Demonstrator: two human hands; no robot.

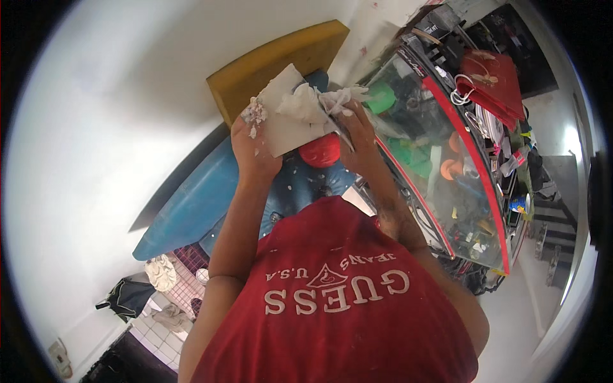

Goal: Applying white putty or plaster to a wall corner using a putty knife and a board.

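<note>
My left hand (255, 143), crusted with white paste at the fingers, is closed on the edge of a pale flat board (284, 127). A thick mound of white putty (302, 106) lies on the board. My right hand (359, 131) is closed round a putty knife (340, 129), seen nearly edge-on at the board's right side. More white paste (343, 99) clings about its upper end and my right fingers. Just below the board shows a rounded red thing (320, 152), partly hidden; I cannot make out its kind.
Behind the board stands a mustard-yellow panel (274, 60) against the white wall (115, 115). A blue plastic surface (191, 198), flecked with white bits, lies beneath my arms. At right is a red-edged glass case (440, 172) crowded with items, a red bag (491, 83) on top.
</note>
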